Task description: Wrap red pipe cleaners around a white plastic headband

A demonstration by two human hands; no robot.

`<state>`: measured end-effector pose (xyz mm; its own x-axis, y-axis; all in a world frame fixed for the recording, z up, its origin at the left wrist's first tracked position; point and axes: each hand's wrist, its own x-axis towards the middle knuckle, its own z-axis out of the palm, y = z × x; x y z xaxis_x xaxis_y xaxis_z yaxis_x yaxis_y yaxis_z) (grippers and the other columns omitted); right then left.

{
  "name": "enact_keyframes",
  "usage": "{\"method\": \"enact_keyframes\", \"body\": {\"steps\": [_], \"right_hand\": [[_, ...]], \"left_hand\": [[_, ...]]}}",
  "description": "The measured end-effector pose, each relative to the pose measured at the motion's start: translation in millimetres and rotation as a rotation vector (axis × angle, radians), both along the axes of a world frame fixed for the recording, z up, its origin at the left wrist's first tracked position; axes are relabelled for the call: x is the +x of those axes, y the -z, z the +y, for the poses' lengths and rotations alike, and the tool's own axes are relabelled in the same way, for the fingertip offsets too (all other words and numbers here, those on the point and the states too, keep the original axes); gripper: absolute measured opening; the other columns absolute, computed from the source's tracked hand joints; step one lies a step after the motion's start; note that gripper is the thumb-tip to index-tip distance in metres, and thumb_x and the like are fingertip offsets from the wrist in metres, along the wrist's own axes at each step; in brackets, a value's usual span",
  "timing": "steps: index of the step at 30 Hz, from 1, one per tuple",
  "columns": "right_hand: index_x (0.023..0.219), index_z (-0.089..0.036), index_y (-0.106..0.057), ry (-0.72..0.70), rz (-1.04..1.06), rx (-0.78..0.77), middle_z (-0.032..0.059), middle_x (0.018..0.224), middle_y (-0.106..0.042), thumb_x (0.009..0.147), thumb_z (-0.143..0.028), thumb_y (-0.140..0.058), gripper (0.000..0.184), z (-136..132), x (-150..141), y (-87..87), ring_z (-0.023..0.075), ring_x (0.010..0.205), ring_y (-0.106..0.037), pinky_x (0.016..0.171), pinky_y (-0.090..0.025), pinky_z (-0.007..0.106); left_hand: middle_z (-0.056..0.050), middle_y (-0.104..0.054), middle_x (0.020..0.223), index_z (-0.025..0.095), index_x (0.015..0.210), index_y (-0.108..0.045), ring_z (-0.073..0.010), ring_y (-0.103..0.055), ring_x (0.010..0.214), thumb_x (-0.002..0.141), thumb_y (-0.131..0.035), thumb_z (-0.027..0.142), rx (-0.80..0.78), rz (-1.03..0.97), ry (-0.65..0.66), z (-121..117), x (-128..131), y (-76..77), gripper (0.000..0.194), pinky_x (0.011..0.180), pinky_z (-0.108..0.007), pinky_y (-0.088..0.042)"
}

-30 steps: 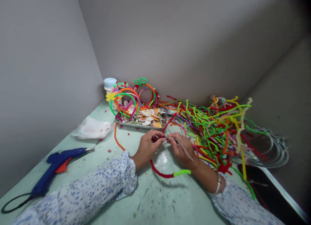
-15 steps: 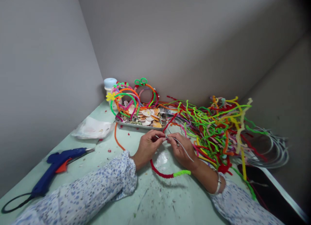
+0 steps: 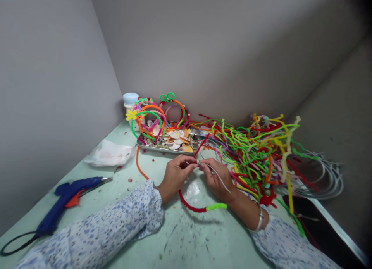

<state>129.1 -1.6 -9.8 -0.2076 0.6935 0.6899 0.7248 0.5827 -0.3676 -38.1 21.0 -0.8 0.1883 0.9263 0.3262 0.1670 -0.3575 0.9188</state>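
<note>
Both hands meet over the middle of the table, fingertips almost touching. My left hand [image 3: 177, 175] is closed in a pinch on a red pipe cleaner [image 3: 201, 145], whose loose end sticks up between the hands. From under the left palm a curved strip hangs down, wrapped in dark red fuzz [image 3: 192, 207] with a bright green end [image 3: 216, 207]. My right hand [image 3: 216, 178] pinches a thin grey-white wire [image 3: 221, 178] that bends back over its fingers to the wrist. The exact point where wire and pipe cleaner meet is hidden by the fingertips.
Behind the hands stands a metal tray [image 3: 162, 149] of shells, with finished pipe-cleaner headbands [image 3: 151, 108] on it. A heap of coloured pipe cleaners [image 3: 255, 152] and coiled wire [image 3: 331, 183] lies right. A blue glue gun [image 3: 58, 207] and a plastic bag [image 3: 110, 153] lie left.
The red pipe cleaner's upright end has tilted slightly and sits lower. Both hands keep their pinch in nearly the same place; the whole view has shifted a little.
</note>
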Motion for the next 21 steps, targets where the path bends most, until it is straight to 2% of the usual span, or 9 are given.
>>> {"method": "enact_keyframes", "body": {"steps": [21], "right_hand": [[0.096,-0.019,-0.058,-0.021,-0.010,0.039,0.0054,0.082,-0.068,0.092,-0.020,-0.046,0.013,-0.9,1.1,-0.2,0.0177,0.075,-0.065,0.068,-0.050,0.030]], "left_hand": [[-0.004,-0.067,0.084,0.019,0.086,-0.073,-0.0146,-0.061,0.076,0.079,-0.064,0.031,0.037,0.029,0.048,0.0,-1.9,-1.6,0.017,0.068,-0.024,-0.049]]}}
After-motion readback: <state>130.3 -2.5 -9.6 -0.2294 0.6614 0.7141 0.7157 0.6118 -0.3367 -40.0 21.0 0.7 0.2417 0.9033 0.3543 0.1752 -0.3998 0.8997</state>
